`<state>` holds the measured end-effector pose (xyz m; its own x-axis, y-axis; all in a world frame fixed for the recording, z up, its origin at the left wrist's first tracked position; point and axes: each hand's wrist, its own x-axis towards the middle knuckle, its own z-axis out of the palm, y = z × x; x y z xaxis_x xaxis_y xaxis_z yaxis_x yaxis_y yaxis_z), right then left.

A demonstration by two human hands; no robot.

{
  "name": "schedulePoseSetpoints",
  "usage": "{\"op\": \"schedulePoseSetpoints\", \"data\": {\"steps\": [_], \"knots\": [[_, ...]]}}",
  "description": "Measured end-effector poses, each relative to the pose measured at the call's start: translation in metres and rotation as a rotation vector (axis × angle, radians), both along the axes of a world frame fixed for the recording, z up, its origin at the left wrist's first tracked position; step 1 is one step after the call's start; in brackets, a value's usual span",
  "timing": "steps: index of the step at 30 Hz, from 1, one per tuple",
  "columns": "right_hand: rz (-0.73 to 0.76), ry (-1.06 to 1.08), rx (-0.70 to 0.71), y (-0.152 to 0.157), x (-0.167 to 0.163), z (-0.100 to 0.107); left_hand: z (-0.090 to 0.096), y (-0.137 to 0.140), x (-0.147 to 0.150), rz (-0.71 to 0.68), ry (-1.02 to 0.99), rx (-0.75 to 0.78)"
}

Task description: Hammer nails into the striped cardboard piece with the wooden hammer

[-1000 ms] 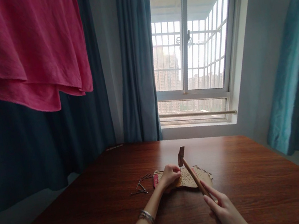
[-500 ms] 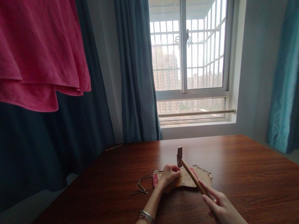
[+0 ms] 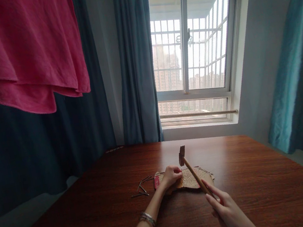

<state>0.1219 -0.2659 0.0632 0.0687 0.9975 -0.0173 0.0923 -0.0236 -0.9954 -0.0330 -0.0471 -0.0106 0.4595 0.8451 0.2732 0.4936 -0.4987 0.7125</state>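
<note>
My right hand (image 3: pixel 223 204) is wrapped round the wooden handle of a hammer (image 3: pixel 194 174). The hammer's head is raised over a flat tan piece (image 3: pixel 194 178) that looks like cardboard, covered in dark dots or holes, with pink patches and a notched far edge. My left hand (image 3: pixel 173 174) rests on the left half of that piece, thumb and fingers pinched close below the hammer head. Whatever sits in the pinch is too small and hidden to name. Left of this hand lie several loose metal nails (image 3: pixel 141 188).
The brown wooden table (image 3: pixel 100 223) reaches back towards a barred window (image 3: pixel 186 45). Blue curtains (image 3: pixel 137 61) hang on both sides. A pink cloth (image 3: pixel 22 53) hangs at the upper left. A small strip (image 3: pixel 114 149) lies at the table's far left edge.
The hammer head has risen slightly and its handle tilts a little more. My left hand keeps its pinch on the tan piece. The whole view has shifted slightly.
</note>
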Motion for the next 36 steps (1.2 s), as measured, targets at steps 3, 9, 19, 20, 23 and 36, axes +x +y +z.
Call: {"op": "schedulePoseSetpoints", "data": {"steps": [3, 9, 19, 20, 23, 36], "knots": [[0.011, -0.029, -0.026, -0.0031, 0.0002, -0.0013, 0.0028, -0.0019, -0.0003, -0.004, 0.023, -0.011], [-0.012, 0.021, 0.045, 0.0027, -0.0017, -0.0067, 0.0089, -0.0075, 0.0006, 0.031, 0.055, -0.029], [-0.017, 0.007, 0.043, 0.0004, -0.0063, -0.0003, 0.0083, -0.0075, 0.0017, 0.045, 0.063, -0.021], [-0.018, -0.007, 0.02, -0.0001, -0.0065, -0.0007, 0.0085, -0.0077, 0.0016, 0.043, 0.064, -0.026], [-0.004, -0.046, -0.021, -0.0011, -0.0063, -0.002, 0.0084, -0.0077, 0.0011, 0.035, 0.057, -0.032], [0.007, -0.076, 0.024, 0.0016, -0.003, -0.0056, 0.0, -0.0027, 0.0011, 0.039, 0.029, -0.004]]}}
